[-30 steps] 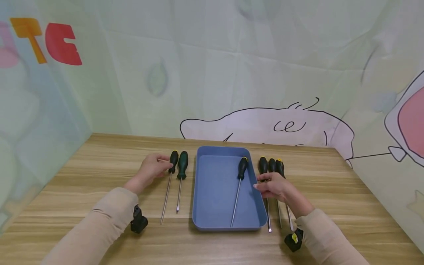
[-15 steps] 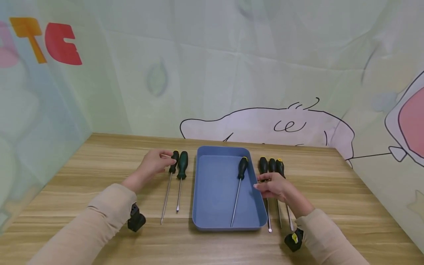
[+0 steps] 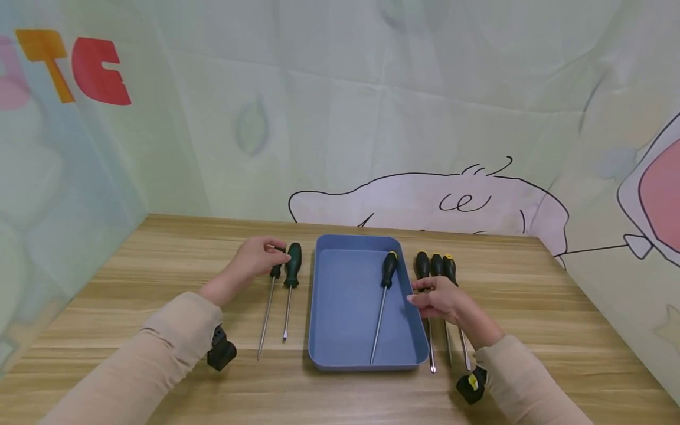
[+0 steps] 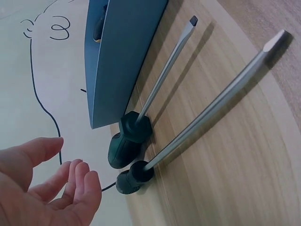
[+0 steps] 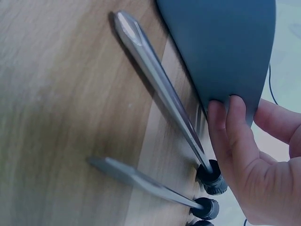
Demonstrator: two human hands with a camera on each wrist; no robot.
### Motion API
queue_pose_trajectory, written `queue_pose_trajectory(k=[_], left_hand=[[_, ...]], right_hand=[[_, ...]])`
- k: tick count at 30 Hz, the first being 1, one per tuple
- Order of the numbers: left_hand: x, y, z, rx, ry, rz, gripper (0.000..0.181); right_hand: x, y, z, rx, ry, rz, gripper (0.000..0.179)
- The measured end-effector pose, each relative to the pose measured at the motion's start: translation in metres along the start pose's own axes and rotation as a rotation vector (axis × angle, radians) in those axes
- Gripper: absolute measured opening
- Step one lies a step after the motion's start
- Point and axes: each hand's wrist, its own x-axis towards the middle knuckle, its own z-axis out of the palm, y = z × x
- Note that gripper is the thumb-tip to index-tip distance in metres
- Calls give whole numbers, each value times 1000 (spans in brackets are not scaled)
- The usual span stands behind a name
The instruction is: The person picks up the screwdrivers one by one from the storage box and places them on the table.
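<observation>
My left hand point(image 3: 256, 257) hovers over the handle of a black screwdriver point(image 3: 267, 316), part of which it hides. In the left wrist view its fingers are loosely bent with nothing between them, apart from the handles. Just right of that tool lies a dark green flathead screwdriver point(image 3: 293, 268). A shallow blue tray point(image 3: 345, 301) stands in the middle, and a black screwdriver point(image 3: 389, 270) with a yellow end lies inside it. My right hand point(image 3: 440, 298) pinches the tray's right wall, fingers against the outside point(image 5: 237, 113) and thumb over the rim.
Three black screwdrivers, left point(image 3: 422, 262), middle point(image 3: 437, 262) and right point(image 3: 449, 268), lie beside the tray's right wall, partly under my right hand. The wooden table point(image 3: 159, 260) meets a printed cloth backdrop point(image 3: 340, 130) behind. Small black cameras sit at both wrists.
My left hand has come off the left black screwdriver's handle and shifted up and right toward the green one. The handle has settled slightly left again. The right hand and tray stay put.
</observation>
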Motion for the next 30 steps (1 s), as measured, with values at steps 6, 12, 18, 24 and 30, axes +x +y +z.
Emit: queue_pose_trajectory(k=[6, 12, 18, 24, 30], left_hand=[[1, 5, -1, 9, -7, 19, 41], [4, 8, 2, 16, -14, 53, 42], [6, 15, 8, 5, -37, 64, 42], [9, 17, 12, -34, -54, 80, 40], [12, 20, 16, -45, -58, 88, 38]], right_hand=[[0, 0, 0, -7, 3, 1, 50], [0, 0, 0, -7, 0, 1, 50], [-1, 0, 0, -12, -2, 4, 51], [0, 1, 0, -14, -2, 9, 52], [3, 2, -2, -19, 7, 9, 52]])
